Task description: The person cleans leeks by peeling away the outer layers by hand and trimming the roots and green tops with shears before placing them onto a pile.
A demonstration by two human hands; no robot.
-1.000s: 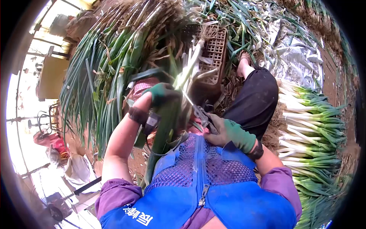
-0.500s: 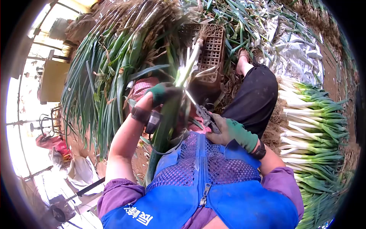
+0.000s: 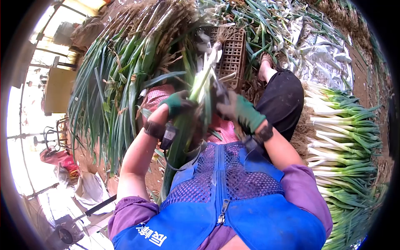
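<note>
My left hand, in a green and grey glove, is closed around a large green onion. Its white stalk and roots point away from me, and its leaves hang down toward my lap. My gloved right hand is closed on a grey blow gun, smeared by motion and close beside the stalk. Loose whitish skins flutter blurred around the stalk.
Untrimmed green onions are heaped at left. A brown plastic crate stands ahead, with leaf scraps around it. Cleaned green onions lie in a row at right, near crumpled silvery sheeting. My bent knee is beside the crate.
My right hand has moved forward and up with the blow gun, from near my vest to beside the stalk. Outer skins now fly loose. My left hand has shifted only slightly.
</note>
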